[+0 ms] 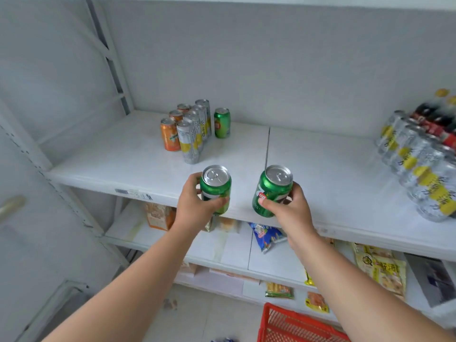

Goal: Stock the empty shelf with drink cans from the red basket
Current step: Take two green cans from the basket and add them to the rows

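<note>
My left hand (195, 206) grips an upright green can (216, 186) over the front edge of the white shelf (118, 154). My right hand (290, 208) grips a second green can (271, 191), tilted slightly left, beside it. Farther back on the shelf stands a cluster of cans: three orange cans (169, 134) in a row, several tall silver-and-yellow cans (190, 141), and one green can (222, 122) at the right. The corner of the red basket (291, 324) shows on the floor at the bottom.
Silver-and-yellow bottles (419, 164) and dark cola bottles (441, 124) fill the shelf's right end. Lower shelves hold snack packets, among them a blue bag (266, 235) and yellow packs (385, 270). A white upright post (61, 188) frames the left side.
</note>
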